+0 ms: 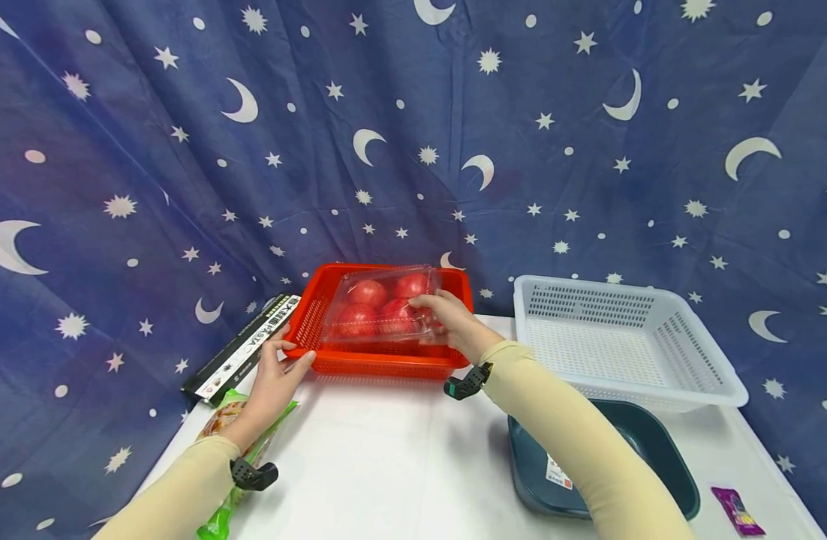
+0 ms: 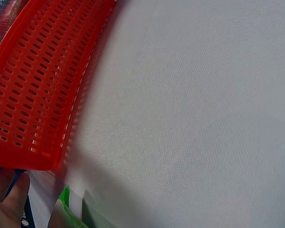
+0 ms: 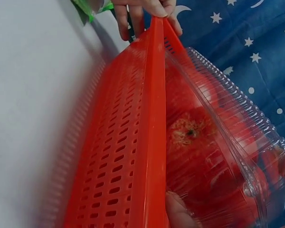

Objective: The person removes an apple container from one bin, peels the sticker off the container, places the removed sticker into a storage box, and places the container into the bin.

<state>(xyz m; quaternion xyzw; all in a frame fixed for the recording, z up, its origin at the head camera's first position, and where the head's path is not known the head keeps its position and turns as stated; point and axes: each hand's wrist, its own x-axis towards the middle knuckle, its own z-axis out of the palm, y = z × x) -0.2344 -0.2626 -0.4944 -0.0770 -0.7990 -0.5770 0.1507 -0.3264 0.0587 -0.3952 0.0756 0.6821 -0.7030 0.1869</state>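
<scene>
— What's in the head view?
— My right hand (image 1: pixel 449 321) grips the tomato box (image 1: pixel 381 306) in the red basket (image 1: pixel 380 361), at twelve o'clock; my left hand (image 1: pixel 278 373) pinches its corner.
— The wrist views?
— Left: basket wall, thumb. Right: fingers round the box.

Our right sleeve (image 1: pixel 575 442) hides part of the teal tray (image 1: pixel 657 457); the bag (image 1: pixel 251 450) lies partly under our left arm.

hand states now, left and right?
Left hand: grips the corner of the red basket.
Right hand: holds the clear box of tomatoes in that basket.
</scene>
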